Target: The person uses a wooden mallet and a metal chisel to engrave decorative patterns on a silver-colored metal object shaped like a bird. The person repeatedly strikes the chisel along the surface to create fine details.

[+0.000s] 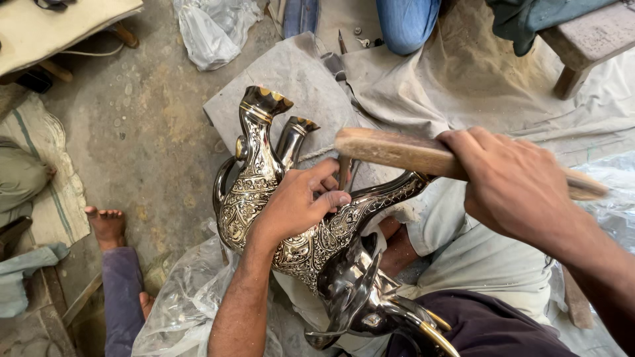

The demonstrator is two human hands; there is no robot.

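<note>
An ornate engraved metal jug, silver and dark with gold trim at its mouth, lies tilted across my lap. My left hand rests on its body and pinches a thin metal chisel upright against the jug's curved spout. My right hand grips a wooden stick held level just above the chisel's top. A second, plain polished metal piece lies in front of the jug, lower in view.
Grey cloth covers the concrete floor beneath the jug. Clear plastic sheeting bunches at lower left. Another person's bare feet rest at left. Someone's blue-trousered knee is at top. A wooden stool stands top right.
</note>
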